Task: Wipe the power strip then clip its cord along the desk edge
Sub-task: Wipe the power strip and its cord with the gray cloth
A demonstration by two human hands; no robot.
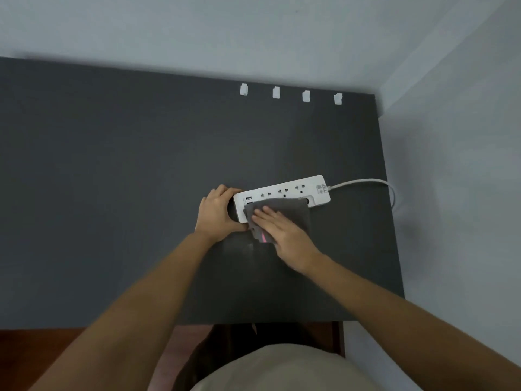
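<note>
Head view showed a dark grey desk [112,193] filling most of the frame, with pale walls along the top and right. The white power strip [293,190] lay right of centre, angled slightly, outlets up. A folded grey cloth [284,213] covered its near side and spilled onto the desk below it.

Right hand [279,232] lay flat on the cloth, fingers [267,214] straight and close together, pressing down. Left hand [217,214] cupped the strip's left end, fingers curled round it, thumb along the near side; how hard it gripped could not be told.

The white cord [363,182] left the strip's right end, ran to the desk's right edge and looped over it. Four small white clips [290,94] sat in a row near the far edge, upper right of centre; the cord was in none of them.

Judgement: wiping under way, far side of the strip not yet covered by the cloth. Clipping all left to do.

Room: the desk's left half was bare, good for shifting the strip. Right edge near the wall and close to the cord loop; little slack visible there. Far edge against the wall, so the clips must be reached from above.
</note>
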